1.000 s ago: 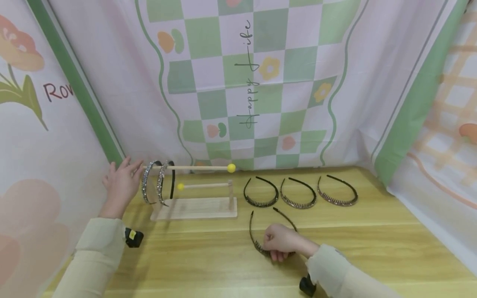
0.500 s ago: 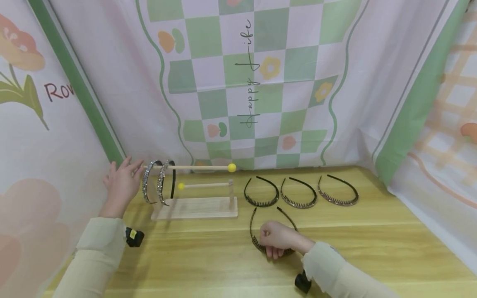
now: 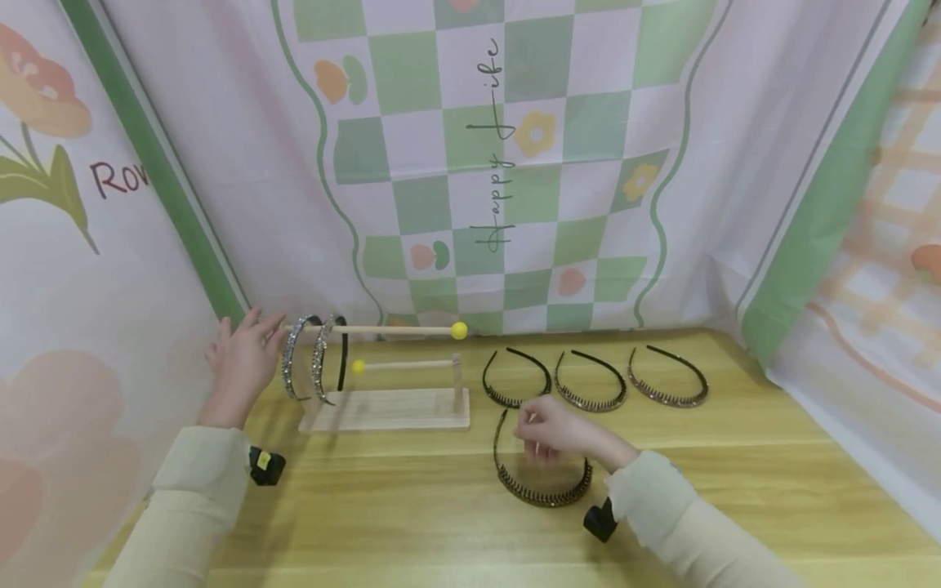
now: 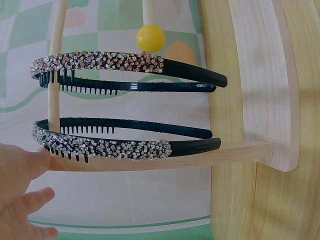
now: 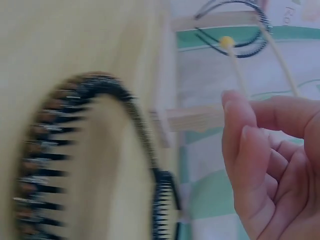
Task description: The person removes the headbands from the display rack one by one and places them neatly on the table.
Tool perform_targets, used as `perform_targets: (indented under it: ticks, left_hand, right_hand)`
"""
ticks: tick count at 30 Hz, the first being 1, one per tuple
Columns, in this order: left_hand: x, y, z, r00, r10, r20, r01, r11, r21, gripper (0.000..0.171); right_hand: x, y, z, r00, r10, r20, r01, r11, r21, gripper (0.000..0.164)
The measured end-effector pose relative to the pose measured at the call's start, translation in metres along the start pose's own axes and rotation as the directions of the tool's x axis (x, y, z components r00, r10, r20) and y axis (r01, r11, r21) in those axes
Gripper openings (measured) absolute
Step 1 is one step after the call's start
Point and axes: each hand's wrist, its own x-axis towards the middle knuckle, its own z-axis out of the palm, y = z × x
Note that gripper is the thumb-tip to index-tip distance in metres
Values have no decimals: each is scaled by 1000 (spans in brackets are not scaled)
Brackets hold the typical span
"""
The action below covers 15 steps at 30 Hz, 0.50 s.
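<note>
My left hand (image 3: 245, 359) is at the left end of the wooden stand (image 3: 385, 412), fingers spread, its fingertips right at the top of the left post. Two rhinestone headbands, one silver (image 4: 105, 146) and one pinkish (image 4: 100, 61), hang on the stand's upper rod (image 3: 397, 331) close to that hand. My right hand (image 3: 555, 429) is over a dark toothed headband (image 3: 544, 498) lying on the table. Its fingers bend loosely and hold nothing in the right wrist view, where this headband (image 5: 42, 145) is blurred beside the hand.
Three more toothed headbands, a dark one (image 3: 517, 402), a middle one (image 3: 591, 405) and a pinkish one (image 3: 669, 400), lie in a row at the back of the wooden table (image 3: 412, 523). A yellow ball (image 3: 459, 331) caps the upper rod; the lower rod has another yellow ball (image 3: 359, 367).
My right hand has left the front of the near headband and moved away from me over its opening, leaving the headband on the table. My left hand stays at the post.
</note>
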Motion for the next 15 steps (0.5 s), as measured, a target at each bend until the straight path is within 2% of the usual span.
perform_targets:
  ticks: [8,15]
  left_hand:
    - [0,-1,1,1000,-6,5,6,1000,-2,38]
    - [0,-1,1,1000,-4,-3,4,1000,-5,37]
  right_hand:
    - [9,-36,-28,996,-63,-58,62,998,-9,20]
    - [21,-68,-44,991,-74,-111,73,997,-12,20]
